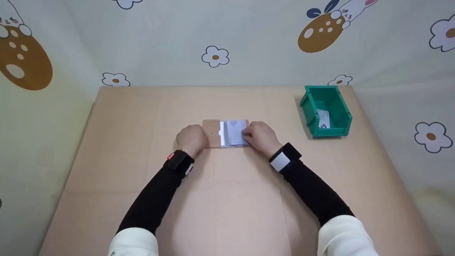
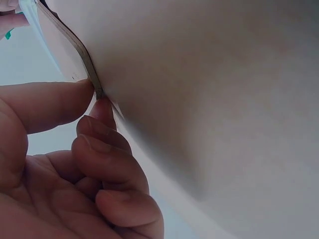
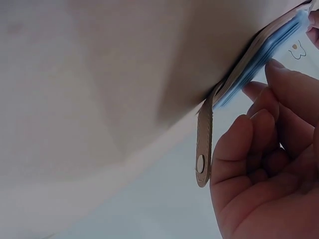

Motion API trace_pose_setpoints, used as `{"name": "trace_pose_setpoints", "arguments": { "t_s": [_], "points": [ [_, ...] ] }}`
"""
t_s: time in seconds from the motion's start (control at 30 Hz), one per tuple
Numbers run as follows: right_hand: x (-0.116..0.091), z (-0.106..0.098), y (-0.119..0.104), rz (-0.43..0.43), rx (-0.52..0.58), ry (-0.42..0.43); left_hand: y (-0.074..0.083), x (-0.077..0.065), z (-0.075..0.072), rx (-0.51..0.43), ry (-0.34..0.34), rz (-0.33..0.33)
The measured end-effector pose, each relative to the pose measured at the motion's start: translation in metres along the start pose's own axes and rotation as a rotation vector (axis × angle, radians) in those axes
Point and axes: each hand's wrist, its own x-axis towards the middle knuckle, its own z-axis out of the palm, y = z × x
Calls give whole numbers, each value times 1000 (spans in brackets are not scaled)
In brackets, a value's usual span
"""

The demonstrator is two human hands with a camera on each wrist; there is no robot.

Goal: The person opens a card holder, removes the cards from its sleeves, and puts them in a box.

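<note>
A brown card holder lies open in front of me, with a stack of clear plastic sleeves over its right half. My left hand pinches the holder's left edge between thumb and forefinger, the other fingers curled below, as the left wrist view shows. On the right, the thumb and forefinger of my right hand are at the outer edge of the sleeves. In the right wrist view, a strap with a metal snap hangs off the holder beside the curled fingers of that hand.
A green plastic bin stands at the back right of the table, with a small printed card inside. Behind the table hangs a pale curtain with flower and rabbit prints.
</note>
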Motion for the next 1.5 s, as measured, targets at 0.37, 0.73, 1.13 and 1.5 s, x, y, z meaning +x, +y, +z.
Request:
{"name": "trace_pose_setpoints", "arguments": {
  "t_s": [0.37,0.73,1.13,1.5],
  "points": [
    [5,4,-6,-63,12,7,0,0,-1,-11,22,7],
    [8,6,-10,-36,36,-56,-2,-1,1,-7,10,10],
    [8,5,-9,-62,38,-36,-1,-1,1,2,19,27],
    [9,7,-9,-40,44,-35,0,0,2,39,81,62]
  ]
}}
